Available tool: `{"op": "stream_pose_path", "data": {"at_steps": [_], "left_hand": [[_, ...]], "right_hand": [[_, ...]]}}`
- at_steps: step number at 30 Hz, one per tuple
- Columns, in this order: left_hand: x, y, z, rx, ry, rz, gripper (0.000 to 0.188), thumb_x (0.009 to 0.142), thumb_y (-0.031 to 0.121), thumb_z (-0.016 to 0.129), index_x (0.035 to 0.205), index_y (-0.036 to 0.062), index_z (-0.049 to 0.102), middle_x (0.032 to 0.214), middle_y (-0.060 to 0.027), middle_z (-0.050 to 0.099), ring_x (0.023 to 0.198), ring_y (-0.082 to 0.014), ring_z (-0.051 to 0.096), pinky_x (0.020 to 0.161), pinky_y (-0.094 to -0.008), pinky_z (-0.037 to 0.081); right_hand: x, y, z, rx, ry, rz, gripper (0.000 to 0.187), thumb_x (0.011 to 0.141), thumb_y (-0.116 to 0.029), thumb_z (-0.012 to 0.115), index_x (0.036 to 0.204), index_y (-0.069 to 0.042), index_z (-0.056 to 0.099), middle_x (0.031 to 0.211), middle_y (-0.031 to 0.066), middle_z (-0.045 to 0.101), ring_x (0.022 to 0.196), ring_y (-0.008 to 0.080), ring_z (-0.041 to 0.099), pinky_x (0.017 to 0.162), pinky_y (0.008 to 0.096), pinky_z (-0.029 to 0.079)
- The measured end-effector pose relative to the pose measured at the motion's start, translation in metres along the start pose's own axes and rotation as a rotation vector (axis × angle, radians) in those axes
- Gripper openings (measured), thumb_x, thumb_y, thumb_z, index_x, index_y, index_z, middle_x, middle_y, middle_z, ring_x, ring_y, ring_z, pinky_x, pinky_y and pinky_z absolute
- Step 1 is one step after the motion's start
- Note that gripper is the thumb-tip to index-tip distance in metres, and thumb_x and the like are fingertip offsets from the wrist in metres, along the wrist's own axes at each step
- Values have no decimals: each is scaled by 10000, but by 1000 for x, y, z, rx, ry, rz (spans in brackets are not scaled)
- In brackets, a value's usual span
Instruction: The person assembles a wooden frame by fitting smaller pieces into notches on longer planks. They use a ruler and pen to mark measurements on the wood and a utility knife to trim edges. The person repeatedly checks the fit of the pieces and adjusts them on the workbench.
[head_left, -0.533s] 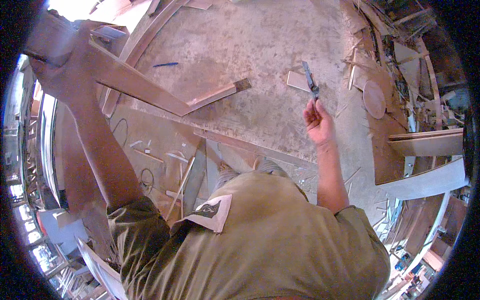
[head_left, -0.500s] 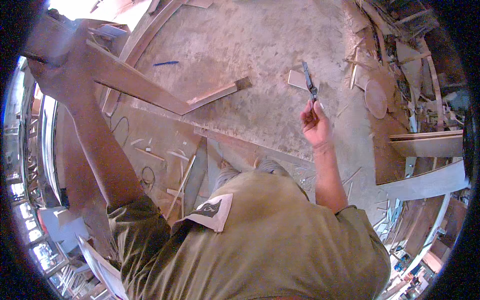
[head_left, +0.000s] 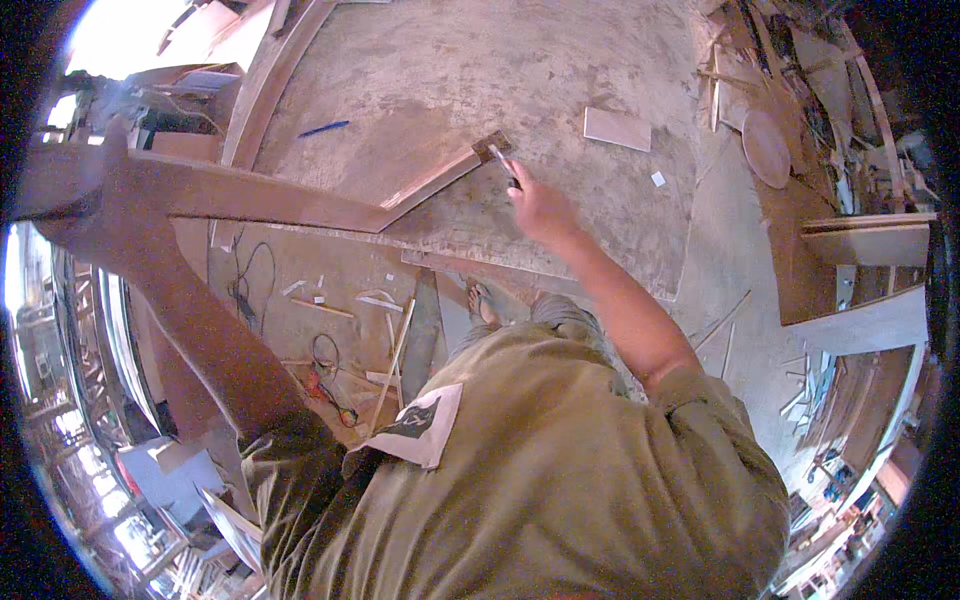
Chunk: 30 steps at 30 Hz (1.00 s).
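Observation:
My left hand [head_left: 115, 205], smeared and dim at the far left, is closed round a long wooden board [head_left: 270, 195]. This board meets a narrower wood strip [head_left: 435, 185] at an angled corner on the worktable [head_left: 440, 75]. A small dark square piece [head_left: 488, 147] sits at the strip's far end. My right hand [head_left: 545, 212] is closed on a slim jointed metal tool [head_left: 502, 160] with a dark handle, its kind unclear. The tool's bright tip is at the dark piece; whether it touches I cannot tell.
On the worktable lie a blue pen [head_left: 323, 129], a flat wood rectangle [head_left: 617, 130] and a small white square [head_left: 658, 179]. Wood offcuts [head_left: 400, 350] and a cord [head_left: 325, 350] litter the floor. Scrap wood and a round disc [head_left: 766, 148] are heaped at right.
My right hand has swung left with the tool, from beside the wood rectangle to the dark end of the strip. The left hand and board have dropped slightly nearer me.

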<state>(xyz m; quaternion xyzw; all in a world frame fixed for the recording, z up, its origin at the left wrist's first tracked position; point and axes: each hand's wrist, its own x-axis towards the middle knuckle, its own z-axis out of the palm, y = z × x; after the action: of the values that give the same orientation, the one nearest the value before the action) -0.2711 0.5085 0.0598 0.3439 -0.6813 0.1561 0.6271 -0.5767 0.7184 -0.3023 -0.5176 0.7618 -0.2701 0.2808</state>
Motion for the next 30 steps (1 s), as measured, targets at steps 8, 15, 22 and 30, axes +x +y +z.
{"op": "stream_pose_path", "data": {"at_steps": [8, 15, 22, 30], "left_hand": [[-1, 2, -5, 225, -36, 13, 695, 724, 346, 927, 1196, -17, 570, 1090, -163, 661, 931, -270, 650, 837, -426, 563], [5, 7, -11, 139, -114, -15, 798, 651, 245, 969, 1222, -53, 498, 1177, -169, 594, 993, -252, 608, 883, -386, 562], [4, 37, -10, 166, -211, -1, 723, 764, 286, 898, 1235, -77, 485, 1251, -233, 574, 1059, -308, 602, 965, -472, 514], [-10, 68, -4, -134, -113, -220, 999, 785, 147, 863, 1517, 26, 194, 1476, -212, 365, 1301, -303, 455, 1077, -443, 442]], "right_hand": [[20, -18, 27, -132, -63, 28, 580, 1012, -312, 500, 1541, -122, 355, 819, 254, 694, 751, 448, 682, 686, 560, 526], [22, -19, 29, -157, -66, 2, 574, 1015, -314, 499, 1528, -88, 377, 830, 240, 702, 754, 426, 696, 664, 544, 539], [25, -30, 20, -115, -114, 46, 555, 1010, -272, 505, 1518, -82, 385, 865, 241, 710, 782, 434, 699, 687, 555, 541], [36, -45, 15, -302, -166, 67, 481, 997, -232, 525, 1441, -69, 443, 976, 246, 713, 911, 418, 707, 787, 551, 548]]}}
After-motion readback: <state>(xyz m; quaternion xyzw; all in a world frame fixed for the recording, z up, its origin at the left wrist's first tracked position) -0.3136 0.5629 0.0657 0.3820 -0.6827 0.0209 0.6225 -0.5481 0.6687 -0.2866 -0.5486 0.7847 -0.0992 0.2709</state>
